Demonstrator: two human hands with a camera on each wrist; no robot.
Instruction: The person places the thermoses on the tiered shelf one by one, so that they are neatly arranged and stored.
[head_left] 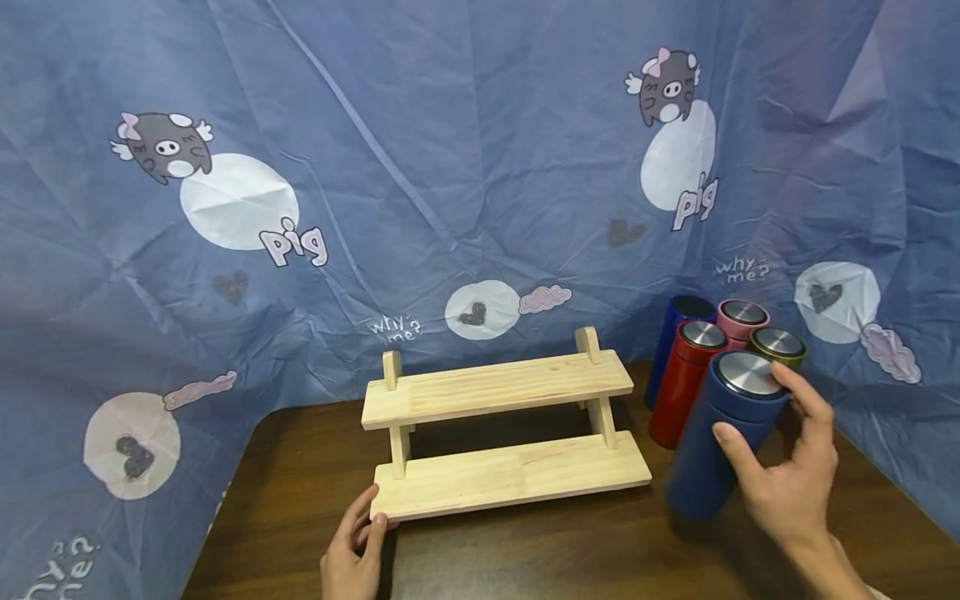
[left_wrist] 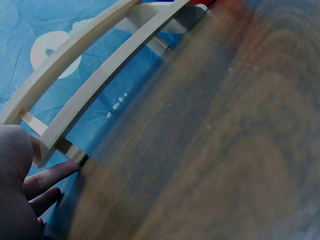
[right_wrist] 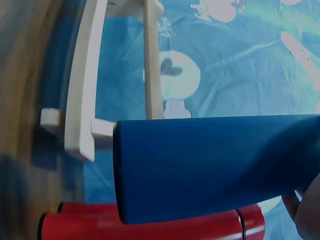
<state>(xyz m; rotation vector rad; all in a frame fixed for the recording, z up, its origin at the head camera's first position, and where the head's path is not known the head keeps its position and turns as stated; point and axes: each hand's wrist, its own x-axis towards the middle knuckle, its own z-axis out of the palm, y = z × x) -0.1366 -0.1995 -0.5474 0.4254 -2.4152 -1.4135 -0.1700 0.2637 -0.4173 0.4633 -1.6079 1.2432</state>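
A two-tier wooden shelf (head_left: 513, 479) of pale wood stands on the table. My left hand (head_left: 354, 546) holds the left front corner of its lower board; in the left wrist view its fingers (left_wrist: 52, 178) reach under that end. My right hand (head_left: 798, 467) grips a dark blue thermos bottle (head_left: 701, 458) with a silver lid, thumb and fingers around its upper part. This bottle is held off the table beside the shelf's right end. In the right wrist view, the bottle's base (right_wrist: 120, 172) points toward the shelf.
Behind the held bottle, a red thermos (head_left: 678, 387), a bright blue one (head_left: 663, 358), a pink one (head_left: 742, 317) and one with an olive-green rim (head_left: 780, 343) stand grouped. A blue cloth (head_left: 450, 167) with pig prints hangs behind the brown wooden table (head_left: 525, 554).
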